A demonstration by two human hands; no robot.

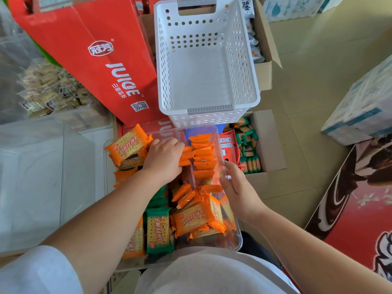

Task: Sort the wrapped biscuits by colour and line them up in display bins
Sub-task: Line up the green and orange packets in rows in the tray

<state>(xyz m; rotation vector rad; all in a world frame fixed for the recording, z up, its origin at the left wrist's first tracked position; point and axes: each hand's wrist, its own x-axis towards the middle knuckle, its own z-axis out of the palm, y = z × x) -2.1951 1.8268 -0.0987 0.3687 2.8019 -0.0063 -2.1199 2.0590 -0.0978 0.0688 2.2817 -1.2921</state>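
Observation:
A clear plastic bin point(220, 145) in front of me holds orange-wrapped biscuits. Several orange packs point(203, 158) stand on edge in a row along its right side. Others lie loose, such as one flat pack point(129, 144) at the far left and a heap point(195, 217) at the near end. A green-wrapped pack point(159, 228) lies among the near ones. My left hand point(163, 158) is inside the bin, fingers curled around orange packs point(186, 155) beside the row. My right hand point(235, 187) rests with relaxed fingers against the bin's right wall.
An empty white perforated basket point(250, 81) stands just beyond the bin. A cardboard box point(269, 145) at right holds green-wrapped biscuits point(248, 143). Red juice cartons point(101, 60) lean at the left. Clear containers point(42, 166) stand left; boxes point(364, 111) sit on the tiled floor at right.

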